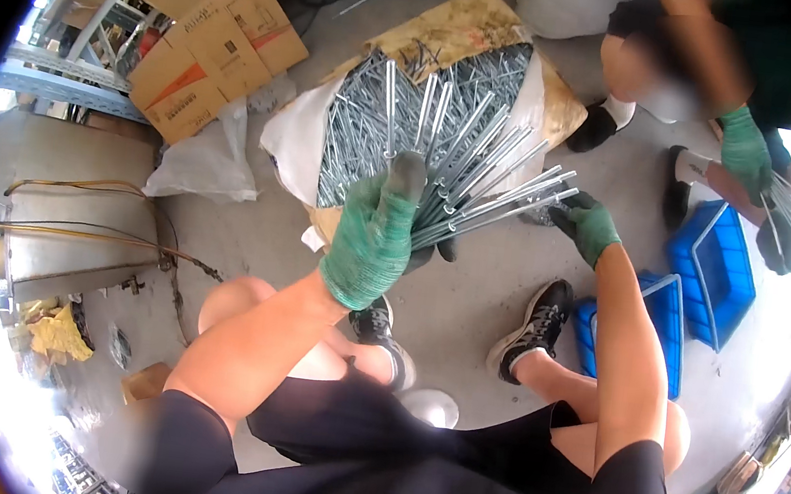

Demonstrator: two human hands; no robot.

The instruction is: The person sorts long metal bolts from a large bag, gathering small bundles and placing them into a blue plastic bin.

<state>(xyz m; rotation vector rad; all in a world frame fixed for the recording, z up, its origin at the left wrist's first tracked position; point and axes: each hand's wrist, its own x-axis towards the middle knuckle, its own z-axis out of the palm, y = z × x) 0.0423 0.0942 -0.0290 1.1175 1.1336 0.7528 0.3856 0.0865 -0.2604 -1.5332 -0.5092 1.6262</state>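
My left hand (369, 239), in a green glove with dark fingertips, is closed around a bunch of thin silvery metal rods (467, 177). The rods fan out up and to the right, their ends spread apart. Close to the rightmost rod ends, my right hand (596, 229), gloved the same way, has its fingers closed at the tip of a rod. Beyond both hands sits an opened cardboard box (560, 105) with a white liner (296, 138), heaped with loose rods (357, 111) lying in many directions.
Two blue plastic crates (729, 275) stand on the floor to the right. Past them, another person's gloved hand (747, 146) holds similar rods. To the left are a flattened carton (218, 51), a plastic bag (210, 162) and a metal cabinet (83, 163) with hoses.
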